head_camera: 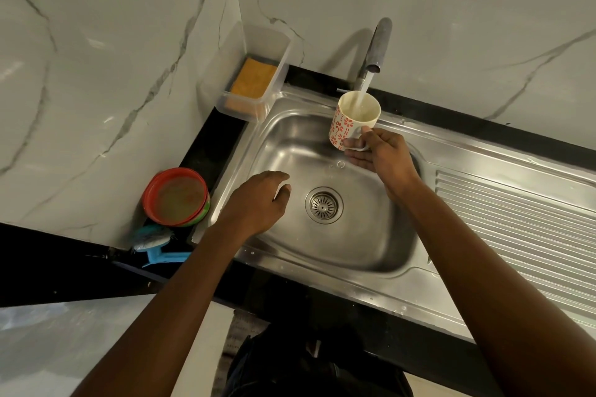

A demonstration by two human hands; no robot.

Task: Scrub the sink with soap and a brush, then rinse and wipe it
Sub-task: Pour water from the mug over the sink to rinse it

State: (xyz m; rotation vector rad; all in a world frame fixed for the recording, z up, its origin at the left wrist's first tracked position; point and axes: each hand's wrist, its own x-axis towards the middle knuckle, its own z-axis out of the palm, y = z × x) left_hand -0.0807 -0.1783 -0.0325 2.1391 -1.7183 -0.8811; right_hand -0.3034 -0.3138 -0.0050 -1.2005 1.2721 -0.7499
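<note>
While right hand (377,151) fingers grip mug (353,119) under tap (375,45) | left hand (258,203) fingers loosely curled

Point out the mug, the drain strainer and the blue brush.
mug (342,129): head view, on its patterned outer wall.
drain strainer (323,205): head view, on its slotted metal centre.
blue brush (151,236): head view, on its bristled head.

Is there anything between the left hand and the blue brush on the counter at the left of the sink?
Nothing visible blocks it. The left hand hovers open over the sink basin; the blue brush lies beyond the sink's left rim, with only the red bowls beside it, not in the path.
</note>
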